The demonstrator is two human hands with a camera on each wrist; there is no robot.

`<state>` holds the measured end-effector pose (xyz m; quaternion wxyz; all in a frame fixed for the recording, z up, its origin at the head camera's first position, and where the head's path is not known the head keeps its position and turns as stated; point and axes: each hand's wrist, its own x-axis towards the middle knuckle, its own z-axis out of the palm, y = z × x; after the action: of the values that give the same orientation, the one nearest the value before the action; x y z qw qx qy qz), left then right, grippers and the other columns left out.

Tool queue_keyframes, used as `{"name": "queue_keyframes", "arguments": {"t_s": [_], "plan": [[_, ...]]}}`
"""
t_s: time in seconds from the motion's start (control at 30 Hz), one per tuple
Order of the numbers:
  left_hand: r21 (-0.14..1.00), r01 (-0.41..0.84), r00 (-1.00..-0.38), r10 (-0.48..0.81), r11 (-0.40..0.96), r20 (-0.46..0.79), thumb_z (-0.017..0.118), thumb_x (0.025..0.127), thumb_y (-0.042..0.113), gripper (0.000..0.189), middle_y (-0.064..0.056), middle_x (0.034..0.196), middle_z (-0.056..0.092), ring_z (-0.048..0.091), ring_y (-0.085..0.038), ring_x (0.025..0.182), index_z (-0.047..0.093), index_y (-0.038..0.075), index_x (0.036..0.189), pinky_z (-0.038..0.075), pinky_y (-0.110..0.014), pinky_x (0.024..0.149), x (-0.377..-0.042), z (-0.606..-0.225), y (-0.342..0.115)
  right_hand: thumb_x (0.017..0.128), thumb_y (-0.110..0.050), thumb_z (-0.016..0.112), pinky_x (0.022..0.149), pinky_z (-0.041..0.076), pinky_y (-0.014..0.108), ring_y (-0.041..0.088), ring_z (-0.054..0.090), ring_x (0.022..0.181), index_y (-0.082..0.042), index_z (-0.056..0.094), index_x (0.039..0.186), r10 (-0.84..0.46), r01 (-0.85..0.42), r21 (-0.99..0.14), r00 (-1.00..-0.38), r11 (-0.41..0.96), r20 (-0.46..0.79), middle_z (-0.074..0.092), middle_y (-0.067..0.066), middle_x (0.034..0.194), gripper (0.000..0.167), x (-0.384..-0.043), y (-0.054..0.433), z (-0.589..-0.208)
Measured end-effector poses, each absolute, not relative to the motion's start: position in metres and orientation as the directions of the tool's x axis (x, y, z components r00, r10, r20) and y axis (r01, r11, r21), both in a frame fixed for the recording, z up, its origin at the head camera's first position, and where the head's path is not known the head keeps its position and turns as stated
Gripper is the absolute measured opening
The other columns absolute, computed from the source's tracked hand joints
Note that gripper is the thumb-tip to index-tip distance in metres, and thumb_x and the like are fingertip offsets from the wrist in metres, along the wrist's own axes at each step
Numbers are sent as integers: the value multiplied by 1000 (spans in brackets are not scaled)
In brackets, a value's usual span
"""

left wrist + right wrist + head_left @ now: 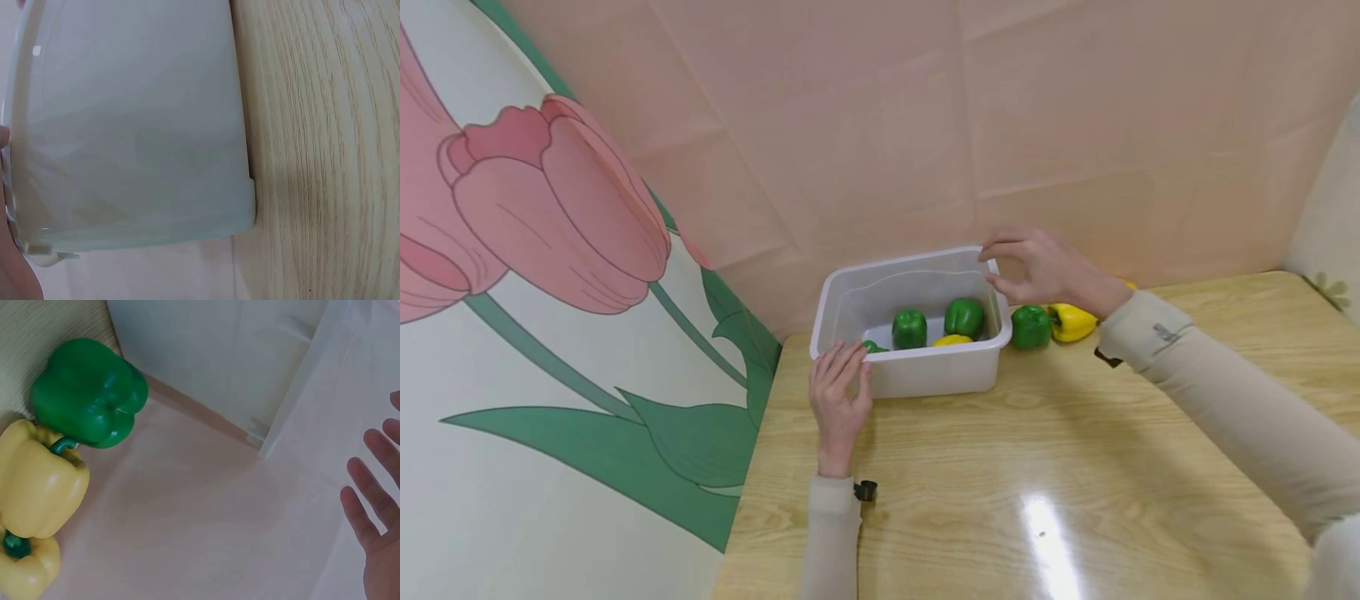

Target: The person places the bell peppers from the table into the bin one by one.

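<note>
A white plastic bin [925, 373] stands on the wooden table. Inside lie a green bell pepper [909, 329], another green bell pepper [964, 318], a yellow bell pepper [953, 340] half hidden by the front wall, and a bit of green at the left. My left hand [838, 400] rests on the bin's front left rim, fingertips just over it. At the back right corner my right hand [1037, 265] hovers with spread fingers and nothing in them. Below it, outside the bin, sit a green bell pepper [90, 394] and two yellow ones, the nearer yellow bell pepper [40, 481] touching the green.
A pinkish sheet [865, 150] hangs right behind the bin. To the left rises a wall painted with tulips [572, 208]. The wooden table [940, 483] extends in front and to the right, with a bright reflection on it.
</note>
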<state>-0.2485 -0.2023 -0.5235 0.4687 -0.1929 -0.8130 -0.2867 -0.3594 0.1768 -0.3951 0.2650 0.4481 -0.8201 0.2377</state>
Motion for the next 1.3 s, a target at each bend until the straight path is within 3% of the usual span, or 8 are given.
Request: {"name": "queue_keyframes", "arguments": {"t_s": [0.4, 0.7, 0.93, 1.13, 1.3], "plan": [[278, 592, -473, 47, 757, 880, 72, 100, 20, 22, -5, 129, 78, 69, -33, 129, 81, 8, 116, 47, -67, 107, -249, -525, -203, 88, -25, 82, 100, 55, 65, 46, 66, 122, -1, 71, 132, -548, -725, -213, -650, 655, 527, 69, 23, 136, 51, -356, 188, -402], [289, 589, -479, 39, 755, 877, 71, 101, 23, 23, -5, 129, 78, 69, -33, 129, 81, 10, 118, 46, -68, 109, -250, -526, -203, 85, -27, 81, 99, 54, 65, 46, 65, 121, 1, 71, 131, -530, -682, -197, -690, 705, 492, 70, 24, 132, 54, -360, 196, -410], [296, 584, -491, 39, 756, 870, 70, 103, 25, 23, -4, 130, 78, 68, -31, 131, 81, 11, 119, 47, -66, 110, -249, -526, -204, 85, -27, 80, 105, 51, 66, 48, 60, 128, 3, 68, 135, -522, -642, -227, -744, 733, 418, 66, 26, 140, 60, -361, 201, -416], [298, 587, -489, 36, 753, 872, 71, 101, 23, 23, -5, 129, 78, 69, -33, 130, 81, 10, 117, 46, -67, 110, -249, -525, -204, 88, -33, 80, 102, 53, 65, 49, 62, 127, 0, 66, 138, -504, -593, -243, -793, 768, 342, 63, 27, 145, 62, -361, 203, -421], [304, 588, -495, 36, 750, 868, 73, 100, 21, 23, -6, 129, 78, 68, -32, 131, 81, 7, 116, 45, -67, 111, -248, -524, -202, 88, -37, 80, 104, 52, 66, 51, 60, 129, 1, 66, 137, -496, -582, -244, -801, 776, 334, 62, 28, 145, 63, -361, 205, -428]]}}
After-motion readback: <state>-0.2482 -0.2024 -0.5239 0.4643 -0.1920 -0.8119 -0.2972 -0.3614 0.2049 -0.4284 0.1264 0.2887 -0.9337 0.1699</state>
